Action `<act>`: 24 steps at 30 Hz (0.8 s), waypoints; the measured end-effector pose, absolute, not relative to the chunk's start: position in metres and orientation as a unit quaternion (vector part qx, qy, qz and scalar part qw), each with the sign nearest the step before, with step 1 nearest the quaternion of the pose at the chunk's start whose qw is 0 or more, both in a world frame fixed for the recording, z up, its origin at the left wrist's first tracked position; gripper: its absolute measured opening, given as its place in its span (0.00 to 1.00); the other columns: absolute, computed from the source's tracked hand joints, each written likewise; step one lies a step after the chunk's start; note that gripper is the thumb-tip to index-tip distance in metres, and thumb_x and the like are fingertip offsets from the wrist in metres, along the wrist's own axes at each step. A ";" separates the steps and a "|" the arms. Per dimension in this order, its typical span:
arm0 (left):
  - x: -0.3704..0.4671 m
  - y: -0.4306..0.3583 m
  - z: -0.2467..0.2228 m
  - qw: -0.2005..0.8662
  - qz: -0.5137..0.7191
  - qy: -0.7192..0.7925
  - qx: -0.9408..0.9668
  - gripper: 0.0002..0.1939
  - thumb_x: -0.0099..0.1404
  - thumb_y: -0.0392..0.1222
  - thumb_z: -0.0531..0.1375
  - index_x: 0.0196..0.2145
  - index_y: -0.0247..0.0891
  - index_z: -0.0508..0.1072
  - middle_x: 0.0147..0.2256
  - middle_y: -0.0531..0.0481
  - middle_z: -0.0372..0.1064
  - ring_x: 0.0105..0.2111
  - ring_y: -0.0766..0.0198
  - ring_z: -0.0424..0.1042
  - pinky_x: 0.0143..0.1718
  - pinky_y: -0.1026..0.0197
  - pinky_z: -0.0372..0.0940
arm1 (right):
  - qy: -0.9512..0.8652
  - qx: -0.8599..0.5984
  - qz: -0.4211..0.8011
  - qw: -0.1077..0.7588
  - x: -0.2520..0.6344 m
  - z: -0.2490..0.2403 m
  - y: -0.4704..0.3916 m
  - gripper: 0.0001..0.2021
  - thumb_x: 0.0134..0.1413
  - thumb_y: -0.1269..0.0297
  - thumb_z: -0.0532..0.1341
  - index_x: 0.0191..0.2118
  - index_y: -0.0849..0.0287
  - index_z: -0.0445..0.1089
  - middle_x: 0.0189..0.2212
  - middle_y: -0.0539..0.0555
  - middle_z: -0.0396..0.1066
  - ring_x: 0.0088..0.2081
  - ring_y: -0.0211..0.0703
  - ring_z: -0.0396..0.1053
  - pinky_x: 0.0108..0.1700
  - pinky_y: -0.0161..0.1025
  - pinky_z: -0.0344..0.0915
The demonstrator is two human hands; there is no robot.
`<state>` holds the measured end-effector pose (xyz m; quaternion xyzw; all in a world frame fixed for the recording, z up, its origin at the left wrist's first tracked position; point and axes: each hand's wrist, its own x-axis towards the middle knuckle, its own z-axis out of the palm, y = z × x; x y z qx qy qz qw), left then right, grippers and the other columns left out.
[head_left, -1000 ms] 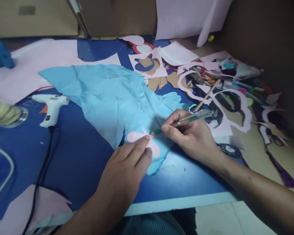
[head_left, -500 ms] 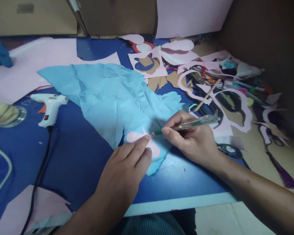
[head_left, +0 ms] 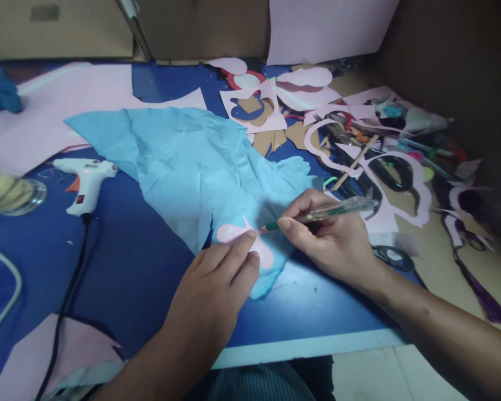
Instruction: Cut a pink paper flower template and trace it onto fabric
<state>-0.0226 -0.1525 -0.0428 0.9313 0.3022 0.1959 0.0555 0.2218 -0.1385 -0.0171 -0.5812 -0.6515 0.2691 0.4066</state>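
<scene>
A small pink butterfly-shaped cutout [head_left: 264, 252] lies flat on a wrinkled light blue cloth [head_left: 171, 156]. My left hand [head_left: 217, 278] presses the cutout down with outstretched fingertips, its palm side hidden. In my right hand [head_left: 329, 239] a clear pen with a green grip [head_left: 338, 209] is pinched between thumb and fingers. The pen's tip rests at the cutout's upper edge, near its thin pointed feelers. Whether any ink line shows on the cloth, I cannot make out.
To the left lie a white hot glue gun [head_left: 86, 184] with a black cord and a glass jar [head_left: 16, 192]. Pink sheets [head_left: 58, 100] spread behind. Paper offcuts and tools, with scissors [head_left: 394, 257], crowd the right side. Cardboard walls [head_left: 204, 28] stand at the back.
Almost nothing differs. The pen tip has shifted very slightly along the cutout's edge, and the whole view has drifted a little; my left hand keeps its place on the cutout.
</scene>
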 end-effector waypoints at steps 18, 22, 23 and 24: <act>-0.023 -0.152 -0.044 0.058 0.192 0.301 0.932 0.20 0.79 0.28 0.51 0.55 0.31 0.81 0.67 0.37 0.74 0.53 0.49 0.76 0.48 0.47 0.74 | -0.669 -0.562 0.250 0.417 0.223 -0.019 -0.138 0.08 0.64 0.68 0.68 0.31 0.55 0.74 0.25 0.48 0.73 0.23 0.37 0.67 0.23 0.35 0.60; -0.023 -0.152 -0.044 0.056 0.193 0.301 0.932 0.19 0.79 0.28 0.51 0.55 0.31 0.81 0.67 0.37 0.74 0.52 0.48 0.76 0.48 0.47 0.73 | -0.671 -0.561 0.250 0.416 0.223 -0.018 -0.139 0.08 0.64 0.68 0.68 0.31 0.55 0.74 0.26 0.48 0.73 0.24 0.37 0.68 0.24 0.35 0.60; -0.023 -0.153 -0.044 0.057 0.195 0.300 0.932 0.19 0.79 0.28 0.51 0.55 0.31 0.81 0.67 0.37 0.74 0.52 0.49 0.76 0.48 0.47 0.73 | -0.670 -0.562 0.248 0.416 0.223 -0.018 -0.139 0.08 0.64 0.68 0.68 0.31 0.55 0.74 0.25 0.48 0.73 0.24 0.37 0.68 0.23 0.35 0.60; -0.023 -0.153 -0.044 0.057 0.197 0.300 0.932 0.19 0.79 0.29 0.51 0.54 0.31 0.81 0.67 0.37 0.74 0.52 0.49 0.76 0.47 0.47 0.73 | -0.670 -0.564 0.245 0.416 0.223 -0.018 -0.139 0.08 0.63 0.68 0.68 0.31 0.55 0.74 0.25 0.48 0.72 0.24 0.37 0.68 0.23 0.35 0.60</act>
